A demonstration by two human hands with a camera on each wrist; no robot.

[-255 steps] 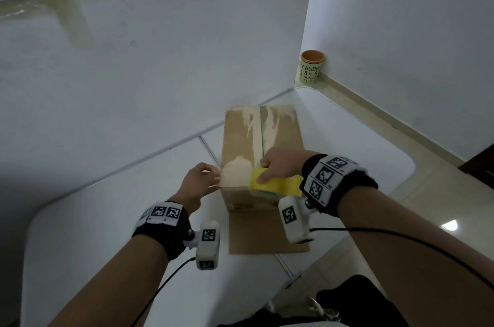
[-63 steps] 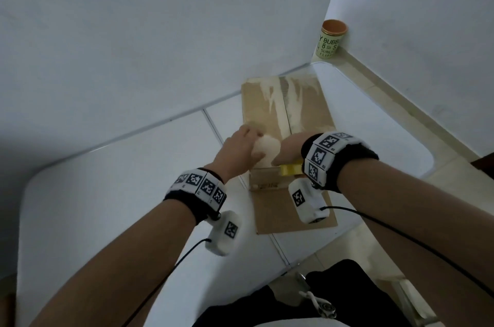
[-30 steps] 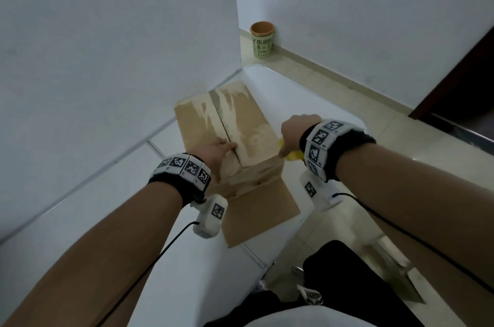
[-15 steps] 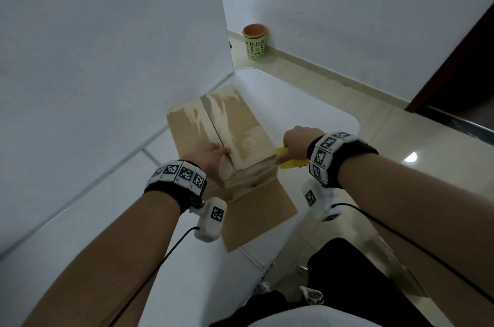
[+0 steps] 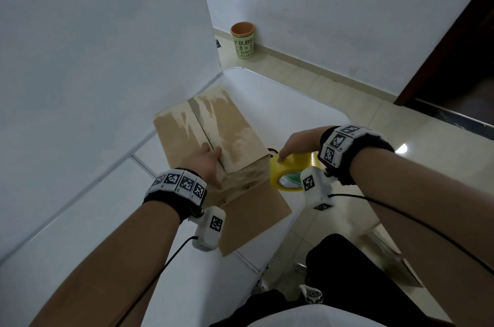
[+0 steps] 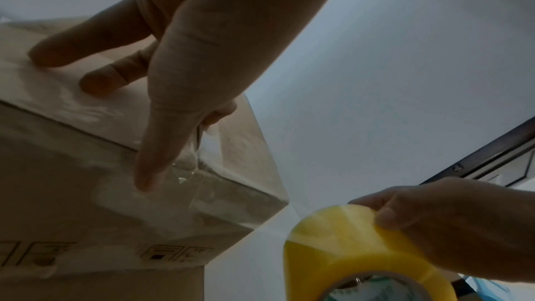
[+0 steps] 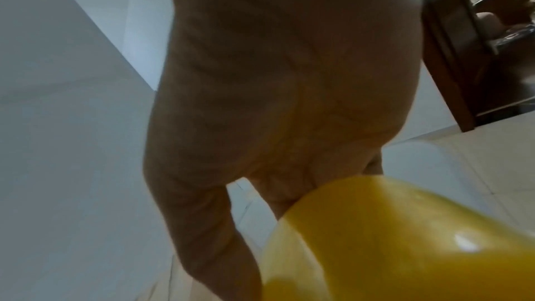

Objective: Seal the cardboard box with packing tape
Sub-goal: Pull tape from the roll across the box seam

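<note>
A tall brown cardboard box (image 5: 227,128) stands on a white table (image 5: 280,102) against the wall, its top flaps closed along a centre seam. My left hand (image 5: 205,163) presses flat on the near end of the top, thumb (image 6: 156,145) down over clear tape on the front face. My right hand (image 5: 296,143) holds a yellow roll of packing tape (image 5: 290,173) just right of the box's near corner, off the table edge. In the left wrist view the roll (image 6: 356,255) sits low right of the box (image 6: 87,203). In the right wrist view the roll (image 7: 405,237) fills the lower right.
A flat cardboard flap (image 5: 251,219) lies on the table in front of the box. A green and orange cup (image 5: 243,40) stands on the floor in the corner. Tiled floor (image 5: 401,160) lies to the right, with a dark doorway (image 5: 459,59) beyond.
My right hand has carried the tape roll off the box top to its right side and lower. My left hand moved onto the near end of the seam. The head view swung right.
</note>
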